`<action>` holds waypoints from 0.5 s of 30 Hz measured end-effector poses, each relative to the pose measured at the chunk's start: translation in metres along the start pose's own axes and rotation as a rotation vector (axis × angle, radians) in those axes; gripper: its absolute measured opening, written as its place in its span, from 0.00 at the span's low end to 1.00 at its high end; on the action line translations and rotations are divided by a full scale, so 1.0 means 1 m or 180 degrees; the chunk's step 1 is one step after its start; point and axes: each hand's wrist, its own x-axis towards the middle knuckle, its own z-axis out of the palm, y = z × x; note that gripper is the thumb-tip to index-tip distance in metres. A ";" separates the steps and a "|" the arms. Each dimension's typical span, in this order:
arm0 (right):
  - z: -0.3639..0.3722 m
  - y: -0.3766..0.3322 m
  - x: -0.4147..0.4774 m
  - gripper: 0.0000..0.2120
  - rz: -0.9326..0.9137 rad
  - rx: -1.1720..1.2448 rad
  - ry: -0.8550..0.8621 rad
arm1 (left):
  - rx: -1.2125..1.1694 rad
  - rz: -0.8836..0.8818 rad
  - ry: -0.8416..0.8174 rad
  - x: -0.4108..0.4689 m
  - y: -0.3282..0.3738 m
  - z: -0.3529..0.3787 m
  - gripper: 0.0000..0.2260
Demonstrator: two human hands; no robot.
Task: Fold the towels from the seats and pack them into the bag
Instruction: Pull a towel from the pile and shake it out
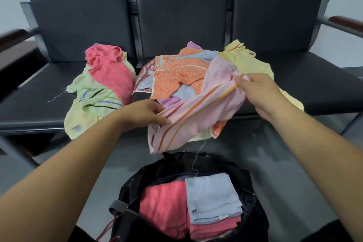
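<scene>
Black padded seats (294,88) fill the upper half of the frame, with loose towels heaped across them: a red and green heap (106,80) at centre left, an orange and blue heap (176,72) in the middle, and a yellow towel (257,61) at centre right.

Both hands hold one pale pink striped towel (196,116) just above the front edge of the seats. The left hand (141,114) grips its lower-left end, fingers closed over the cloth. The right hand (261,92) pinches its upper-right edge. The towel's long axis runs slantwise between them, lower left to upper right, and it sags, bunched and not yet folded.

At bottom centre, straight below the towel, the black bag (259,214) stands open. Inside lie a folded red towel (163,202) on the left and a folded blue towel (212,196) on the right, the blue resting on more red cloth. The left hand is the nearer to the bag. The towel likely needs spreading and folding before it goes down.
</scene>
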 end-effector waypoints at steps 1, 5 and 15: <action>-0.001 0.004 0.001 0.22 0.0089 0.0186 0.0046 | 0.0073 -0.0066 0.0111 -0.001 -0.003 0.001 0.22; -0.005 0.014 0.000 0.11 0.0521 0.0736 -0.0127 | -0.1054 0.0084 0.0434 -0.006 -0.010 0.004 0.16; -0.024 0.003 -0.038 0.05 0.0243 -0.0250 -0.0188 | -0.0143 0.0083 0.1018 -0.033 0.004 -0.005 0.13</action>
